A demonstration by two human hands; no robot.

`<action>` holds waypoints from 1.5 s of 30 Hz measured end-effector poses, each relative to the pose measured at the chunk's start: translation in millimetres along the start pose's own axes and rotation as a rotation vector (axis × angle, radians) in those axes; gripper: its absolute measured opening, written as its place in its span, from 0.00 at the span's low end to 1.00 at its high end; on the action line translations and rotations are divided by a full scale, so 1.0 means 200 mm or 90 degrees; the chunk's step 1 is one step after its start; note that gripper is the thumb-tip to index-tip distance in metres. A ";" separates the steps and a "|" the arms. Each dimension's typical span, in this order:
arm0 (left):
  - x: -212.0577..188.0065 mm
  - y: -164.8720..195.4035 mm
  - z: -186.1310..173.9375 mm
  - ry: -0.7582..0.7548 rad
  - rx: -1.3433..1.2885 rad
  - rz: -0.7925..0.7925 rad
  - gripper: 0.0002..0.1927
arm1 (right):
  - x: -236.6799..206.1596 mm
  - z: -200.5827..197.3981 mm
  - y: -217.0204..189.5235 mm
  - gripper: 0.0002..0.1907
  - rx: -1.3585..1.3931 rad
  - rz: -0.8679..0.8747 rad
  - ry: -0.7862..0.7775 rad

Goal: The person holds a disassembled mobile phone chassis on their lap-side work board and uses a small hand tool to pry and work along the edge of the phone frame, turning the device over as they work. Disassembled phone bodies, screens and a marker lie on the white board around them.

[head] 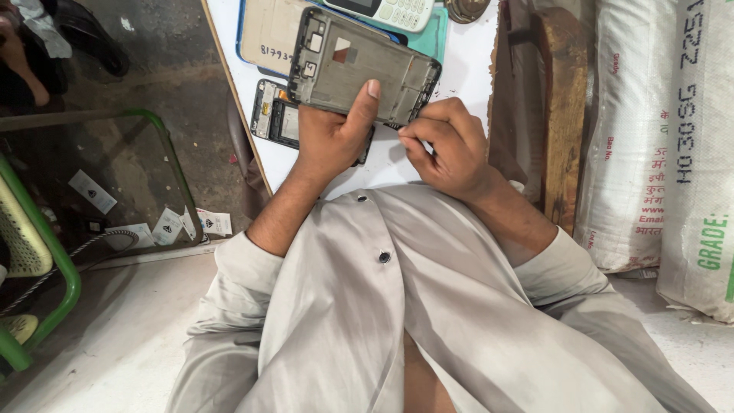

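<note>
Lying with its long axis across the view above the white table (466, 76), the grey phone frame (367, 65) is clamped in the left hand (332, 138), thumb on its face, while the right hand (447, 145) is pinched closed at the frame's lower right edge.

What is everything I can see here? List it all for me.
phone frame: one, grey metal, held over the table
opened phone: one, dark, on the table under the frame
keypad phone: one, white, top edge
flat teal case: one, behind the frame
table: one, white top
sacks: two, white, printed, at right
wooden post: one, brown, beside the sacks
green-framed glass: one, at left
left hand: grip on the frame, thumb on top
right hand: fingers pinched at the frame's lower corner
</note>
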State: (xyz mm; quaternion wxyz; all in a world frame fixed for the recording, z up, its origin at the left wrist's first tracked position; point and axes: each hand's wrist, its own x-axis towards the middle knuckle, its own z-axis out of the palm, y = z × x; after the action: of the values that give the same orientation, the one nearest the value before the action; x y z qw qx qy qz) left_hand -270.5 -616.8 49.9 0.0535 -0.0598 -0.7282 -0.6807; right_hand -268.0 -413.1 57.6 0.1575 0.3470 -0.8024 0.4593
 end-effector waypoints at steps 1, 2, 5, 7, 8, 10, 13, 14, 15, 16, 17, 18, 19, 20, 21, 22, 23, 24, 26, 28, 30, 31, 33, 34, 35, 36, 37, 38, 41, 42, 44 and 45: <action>0.00 0.00 0.00 0.001 -0.004 0.004 0.10 | -0.01 0.00 0.00 0.05 0.002 -0.005 0.013; 0.00 -0.01 0.00 0.003 -0.009 0.008 0.10 | -0.02 -0.01 0.00 0.06 -0.004 0.011 0.030; 0.00 -0.02 0.00 0.001 -0.001 0.023 0.11 | -0.06 -0.02 0.00 0.10 -0.017 0.065 0.084; 0.00 -0.02 0.00 0.000 0.002 0.026 0.11 | -0.09 -0.03 0.01 0.12 -0.013 0.108 0.124; 0.00 -0.02 0.00 0.000 -0.001 0.024 0.12 | -0.09 -0.03 0.02 0.14 0.022 0.137 0.155; -0.01 -0.02 0.00 -0.002 -0.005 0.017 0.12 | -0.10 -0.02 0.04 0.17 0.093 0.198 0.214; -0.01 -0.03 -0.01 -0.004 -0.009 0.009 0.12 | -0.10 -0.07 0.09 0.16 0.037 0.201 0.229; -0.01 -0.03 -0.01 -0.006 -0.010 0.007 0.12 | -0.09 -0.10 0.11 0.15 -0.023 0.182 0.249; -0.01 -0.03 -0.01 -0.008 -0.013 0.005 0.12 | -0.08 -0.13 0.13 0.14 -0.084 0.161 0.269; -0.01 -0.03 -0.01 -0.009 -0.030 -0.001 0.13 | -0.06 -0.16 0.16 0.13 -0.145 0.140 0.288; -0.01 -0.02 -0.01 -0.010 -0.048 -0.006 0.13 | -0.04 -0.20 0.17 0.09 -0.146 0.157 0.279; -0.01 -0.02 -0.01 -0.011 -0.066 -0.010 0.14 | -0.03 -0.24 0.19 0.06 -0.146 0.177 0.277; -0.01 -0.02 -0.01 -0.009 -0.069 -0.008 0.14 | -0.01 -0.27 0.21 0.05 -0.146 0.196 0.274; 0.00 -0.02 -0.01 -0.007 -0.073 -0.006 0.14 | 0.00 -0.30 0.22 0.05 -0.144 0.219 0.277; 0.00 -0.02 -0.01 -0.005 -0.076 -0.004 0.14 | 0.01 -0.33 0.23 0.06 -0.141 0.241 0.280; 0.00 -0.02 -0.01 -0.005 -0.069 0.000 0.13 | 0.02 -0.35 0.25 0.08 -0.137 0.263 0.283; 0.00 -0.02 -0.01 -0.005 -0.061 0.003 0.13 | 0.02 -0.37 0.26 0.10 -0.132 0.284 0.285; 0.00 -0.02 -0.02 -0.005 -0.053 0.004 0.12 | 0.01 -0.38 0.27 0.13 -0.126 0.308 0.285; -0.01 -0.03 -0.02 -0.005 -0.057 0.006 0.12 | -0.04 -0.35 0.24 0.13 -0.052 0.311 0.248; -0.01 -0.04 -0.02 -0.002 -0.053 0.012 0.12 | -0.08 -0.32 0.20 0.12 0.021 0.324 0.210; -0.01 -0.04 -0.03 0.004 -0.042 0.022 0.11 | -0.09 -0.28 0.13 0.10 0.057 0.344 0.158; 0.00 -0.04 -0.03 0.004 -0.051 0.016 0.12 | -0.09 -0.27 0.09 0.10 0.065 0.354 0.129; 0.00 -0.04 -0.03 0.005 -0.070 0.001 0.12 | -0.06 -0.24 0.00 0.11 0.045 0.349 0.059; -0.01 -0.04 -0.03 0.000 -0.076 -0.004 0.12 | -0.03 -0.22 -0.04 0.12 0.035 0.331 0.027; -0.01 -0.04 -0.03 -0.005 -0.082 -0.010 0.12 | 0.01 -0.21 -0.07 0.13 0.025 0.284 0.000; -0.01 -0.04 -0.02 -0.009 -0.089 -0.015 0.12 | 0.05 -0.20 -0.09 0.14 0.014 0.236 -0.026; -0.01 -0.04 -0.02 -0.012 -0.089 -0.013 0.13 | 0.09 -0.19 -0.11 0.13 -0.014 0.201 -0.052; -0.01 -0.04 -0.02 -0.015 -0.090 -0.011 0.13 | 0.12 -0.18 -0.12 0.13 -0.042 0.165 -0.078; -0.02 -0.05 -0.02 -0.024 -0.054 -0.003 0.12 | 0.19 -0.16 -0.12 0.11 -0.093 0.097 -0.111; -0.02 -0.06 -0.02 -0.026 -0.035 0.000 0.11 | 0.20 -0.15 -0.12 0.10 -0.104 0.080 -0.113; -0.01 -0.07 -0.02 -0.031 -0.003 0.006 0.10 | 0.20 -0.14 -0.11 0.09 -0.118 0.061 -0.122; -0.02 -0.07 -0.02 -0.035 0.012 0.007 0.10 | 0.20 -0.14 -0.12 0.08 -0.125 0.053 -0.126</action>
State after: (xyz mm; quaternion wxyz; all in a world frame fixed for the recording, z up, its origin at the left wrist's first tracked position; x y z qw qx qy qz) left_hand -269.2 -622.7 36.0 0.0378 -0.0822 -0.7356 -0.6713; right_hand -282.0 -413.4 110.4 0.0913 0.3399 -0.8688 0.3483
